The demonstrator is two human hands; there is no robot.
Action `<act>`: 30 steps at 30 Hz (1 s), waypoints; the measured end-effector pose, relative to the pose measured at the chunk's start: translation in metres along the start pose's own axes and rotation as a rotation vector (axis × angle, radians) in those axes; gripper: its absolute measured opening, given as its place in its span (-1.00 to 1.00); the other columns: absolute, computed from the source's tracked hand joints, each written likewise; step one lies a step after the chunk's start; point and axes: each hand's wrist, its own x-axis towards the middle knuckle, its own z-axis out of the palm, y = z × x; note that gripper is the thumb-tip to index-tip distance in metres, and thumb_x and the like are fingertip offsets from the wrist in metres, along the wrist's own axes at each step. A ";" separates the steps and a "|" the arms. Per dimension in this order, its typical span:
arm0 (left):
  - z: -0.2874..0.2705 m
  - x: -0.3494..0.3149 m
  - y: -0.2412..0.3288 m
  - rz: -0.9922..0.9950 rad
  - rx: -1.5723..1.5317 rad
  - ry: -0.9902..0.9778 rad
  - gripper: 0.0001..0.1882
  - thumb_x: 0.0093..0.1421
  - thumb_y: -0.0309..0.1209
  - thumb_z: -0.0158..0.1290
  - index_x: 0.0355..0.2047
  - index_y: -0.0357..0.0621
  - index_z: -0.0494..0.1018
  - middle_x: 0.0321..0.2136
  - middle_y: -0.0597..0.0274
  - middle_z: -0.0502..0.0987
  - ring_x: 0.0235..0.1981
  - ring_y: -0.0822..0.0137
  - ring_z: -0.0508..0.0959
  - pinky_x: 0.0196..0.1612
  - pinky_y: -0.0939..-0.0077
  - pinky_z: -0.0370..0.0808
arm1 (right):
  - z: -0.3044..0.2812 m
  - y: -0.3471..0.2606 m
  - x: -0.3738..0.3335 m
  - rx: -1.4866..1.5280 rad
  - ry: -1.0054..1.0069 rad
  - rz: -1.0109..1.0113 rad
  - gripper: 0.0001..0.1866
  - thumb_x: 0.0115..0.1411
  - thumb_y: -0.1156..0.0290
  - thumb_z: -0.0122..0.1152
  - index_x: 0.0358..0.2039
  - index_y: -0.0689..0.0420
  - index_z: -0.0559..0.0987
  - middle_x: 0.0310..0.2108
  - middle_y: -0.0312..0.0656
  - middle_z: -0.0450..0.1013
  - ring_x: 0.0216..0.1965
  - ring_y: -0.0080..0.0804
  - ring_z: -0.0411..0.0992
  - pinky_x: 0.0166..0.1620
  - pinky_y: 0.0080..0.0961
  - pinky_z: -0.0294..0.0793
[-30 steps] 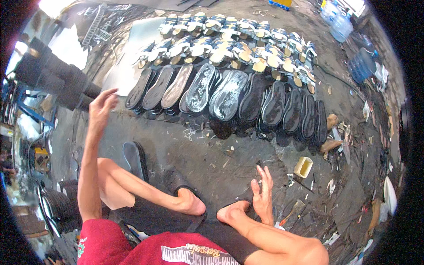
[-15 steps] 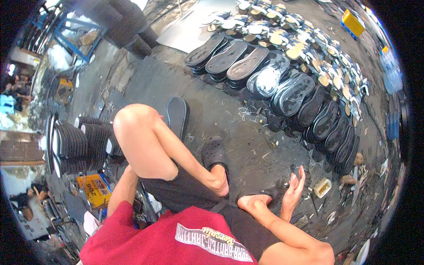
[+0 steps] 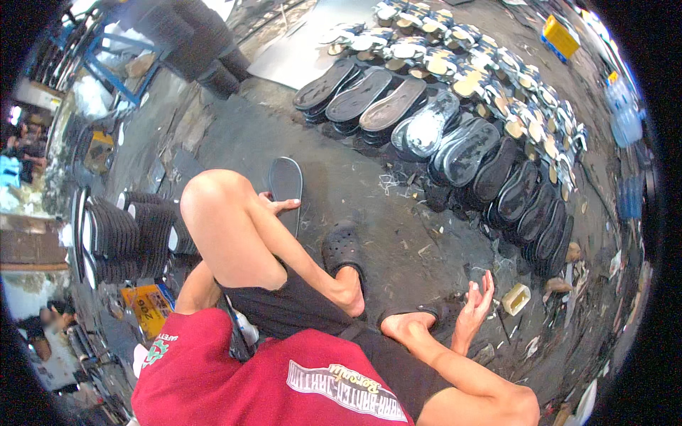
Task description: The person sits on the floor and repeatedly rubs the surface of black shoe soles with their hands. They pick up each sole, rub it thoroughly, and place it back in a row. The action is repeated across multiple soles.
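Observation:
Past my raised left knee, my left hand (image 3: 279,204) grips the lower part of a dark grey shoe sole (image 3: 286,179) with a pale rim. Its fingers lie across the sole, while my knee and shin hide the wrist. My right hand (image 3: 474,307) is held up beside my right foot, fingers spread and nothing in it. Close to that hand, a small pale yellowish block or box (image 3: 516,299) lies on the ground.
Stacks of black soles (image 3: 465,151) curve across the right, with rows of pale strapped sandal pieces (image 3: 469,84) behind them. More soles are stacked (image 3: 114,238) to my left, near a yellow printed box (image 3: 148,307). Dark buckets (image 3: 185,35) stand at the far left; scraps litter the ground.
My left hand has come out from behind the knee and taken hold of the sole, which now looks narrower and tilted. My right hand has barely moved.

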 end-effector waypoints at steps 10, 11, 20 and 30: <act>-0.149 -0.048 0.145 0.720 -0.003 0.250 -0.11 -0.02 -0.13 0.59 0.25 -0.23 0.47 0.00 0.02 0.63 0.01 0.04 0.61 0.14 0.08 0.53 | -0.069 0.020 -0.002 -0.201 0.207 -0.060 -0.43 0.49 0.31 0.22 0.46 0.06 0.38 0.37 -0.06 0.34 0.17 -0.17 0.47 0.20 -0.27 0.54; -0.174 -0.073 0.178 0.806 -0.161 0.048 -0.23 0.07 -0.24 0.54 0.22 -0.27 0.47 0.02 0.05 0.62 -0.01 0.13 0.61 0.10 0.19 0.55 | -0.085 0.026 -0.001 -0.243 0.252 -0.036 -0.43 0.50 0.25 0.22 0.45 0.04 0.39 0.41 -0.07 0.30 0.23 -0.16 0.45 0.19 -0.25 0.53; -0.063 -0.134 0.269 0.933 0.417 -0.169 -0.12 0.24 -0.45 0.38 0.49 -0.37 0.22 0.14 0.01 0.59 0.04 0.28 0.61 0.13 0.36 0.57 | -0.195 0.107 0.034 -0.880 0.551 -0.136 -0.50 0.44 0.05 0.26 0.28 -0.01 0.61 0.58 0.14 0.02 0.54 0.28 0.01 0.48 0.26 0.04; 0.221 -0.173 0.170 1.006 0.229 -0.773 -0.16 0.38 -0.26 0.27 0.55 -0.23 0.17 0.28 -0.27 0.48 0.27 -0.04 0.48 0.41 0.13 0.31 | -0.187 0.154 0.094 -0.954 0.351 -0.160 -0.43 0.47 -0.09 0.11 0.25 0.03 0.66 0.63 0.04 -0.03 0.56 0.25 -0.02 0.45 0.30 0.01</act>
